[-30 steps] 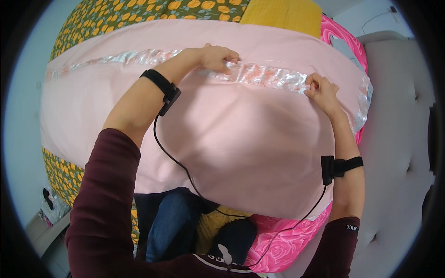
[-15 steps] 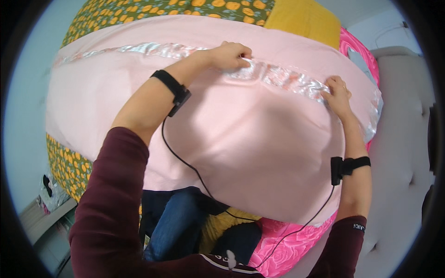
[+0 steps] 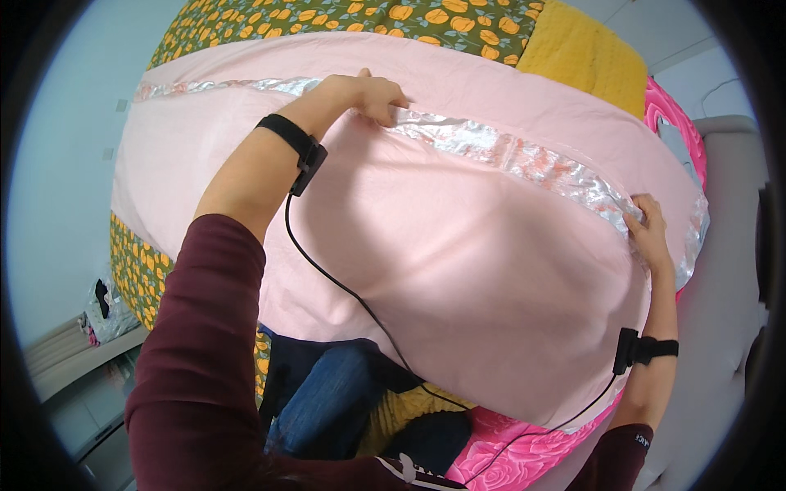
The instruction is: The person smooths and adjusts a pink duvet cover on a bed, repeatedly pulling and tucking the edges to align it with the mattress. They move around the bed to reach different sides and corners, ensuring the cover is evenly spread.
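Note:
A large pink fabric cover [image 3: 458, 221] lies spread over the bed in front of me. Across its far part runs a long gap, where a shiny silver-white and peach cloth [image 3: 471, 139] shows. My left hand [image 3: 381, 96] is closed at the left part of this strip, its curled fingers gripping the cover's edge. Farther right and nearer to me, my right hand [image 3: 651, 233] pinches the edge at the strip's right end. Between the two hands the edge is stretched fairly straight. The fingertips of my left hand are partly hidden.
Beyond the cover lie a green cloth with an orange print [image 3: 344, 18] and a yellow blanket [image 3: 585, 57]. Bright pink rose-patterned bedding [image 3: 508, 450] shows near my legs. A grey padded headboard [image 3: 725, 229] stands at right. Black cables [image 3: 348, 290] hang from both wrist straps.
My left hand has slid left along the strip, and my right hand sits farther right and lower in view. More of the shiny cloth shows between them. The whole view has shifted slightly.

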The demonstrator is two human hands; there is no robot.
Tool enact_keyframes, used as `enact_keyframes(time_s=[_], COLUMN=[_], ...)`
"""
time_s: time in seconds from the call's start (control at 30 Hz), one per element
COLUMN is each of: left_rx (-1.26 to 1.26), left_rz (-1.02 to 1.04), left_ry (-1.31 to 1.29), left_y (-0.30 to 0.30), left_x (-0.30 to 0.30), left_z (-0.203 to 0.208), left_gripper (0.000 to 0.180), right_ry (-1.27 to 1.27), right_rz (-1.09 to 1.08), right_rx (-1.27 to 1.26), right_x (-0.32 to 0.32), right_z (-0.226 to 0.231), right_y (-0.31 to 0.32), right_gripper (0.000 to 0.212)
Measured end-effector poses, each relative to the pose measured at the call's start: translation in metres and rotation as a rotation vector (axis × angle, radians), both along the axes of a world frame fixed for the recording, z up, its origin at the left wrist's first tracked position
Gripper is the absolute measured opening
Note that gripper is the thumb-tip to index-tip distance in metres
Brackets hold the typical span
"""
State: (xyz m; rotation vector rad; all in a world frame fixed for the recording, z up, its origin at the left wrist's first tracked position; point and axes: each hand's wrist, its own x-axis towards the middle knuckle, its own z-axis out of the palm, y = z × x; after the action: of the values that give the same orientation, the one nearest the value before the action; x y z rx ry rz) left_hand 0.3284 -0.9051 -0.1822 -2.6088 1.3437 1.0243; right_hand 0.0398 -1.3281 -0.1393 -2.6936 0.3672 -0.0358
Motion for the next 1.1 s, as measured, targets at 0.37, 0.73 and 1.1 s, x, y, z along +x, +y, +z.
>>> enact_keyframes(time_s=[0.37, 0.73, 1.1], left_rx=[-0.613, -0.078, -0.272], left_rz=[0.377, 0.298, 0.610], left_ry=[0.183, -0.651, -0.875], left_y=[0.037, 0.038, -0.006], left_x=[0.025, 0.054, 0.051], left_z=[0.022, 0.055, 0.074], left_gripper=[0.021, 0.049, 0.023], right_ry=[-0.003, -0.167, 0.083], right_rz=[-0.030, -0.190, -0.353], right_rx=[0.260, -0.703, -0.690], right_x=[-0.031, -0.020, 0.019], right_z=[0.002, 0.022, 0.019], right_y=[-0.037, -0.070, -0.079], right_gripper=[0.008, 0.010, 0.025])
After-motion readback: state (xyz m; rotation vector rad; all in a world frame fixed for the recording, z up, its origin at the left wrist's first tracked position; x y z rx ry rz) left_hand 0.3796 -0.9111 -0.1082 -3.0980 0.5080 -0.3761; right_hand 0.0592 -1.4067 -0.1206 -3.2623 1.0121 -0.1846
